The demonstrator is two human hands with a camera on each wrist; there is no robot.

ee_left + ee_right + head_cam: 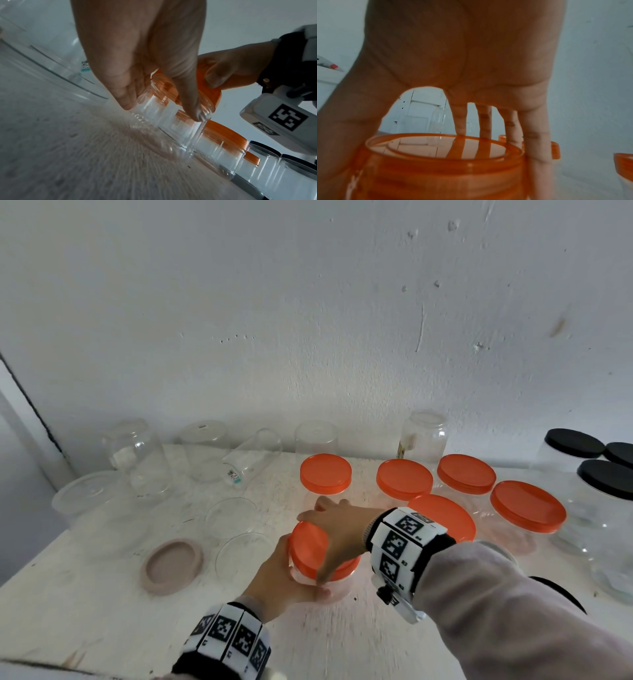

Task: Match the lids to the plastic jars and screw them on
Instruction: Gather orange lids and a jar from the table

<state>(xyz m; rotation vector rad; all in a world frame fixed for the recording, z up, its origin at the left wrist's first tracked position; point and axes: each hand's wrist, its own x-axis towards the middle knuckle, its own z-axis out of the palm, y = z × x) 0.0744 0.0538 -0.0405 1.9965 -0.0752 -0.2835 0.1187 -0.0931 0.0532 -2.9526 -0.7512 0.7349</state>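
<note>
Six orange lids show, five on clear jars behind and right of the held jar (334, 585), one orange lid (313, 546) on it. Three black-lidded jars stand far right of it; one beige lid (172, 566) lies left. The left hand (277, 580) wraps the jar's wall on the surface (102, 611). The right hand (337, 525) arches over, fingers (534, 136) spread, gripping the lid's rim.

Bare worktop (102, 611) lies open at the near left, while orange-lidded jars (527, 506) crowd the right, clear jars (140, 460) line the wall, and a beige lid (172, 566) sits left of centre.
</note>
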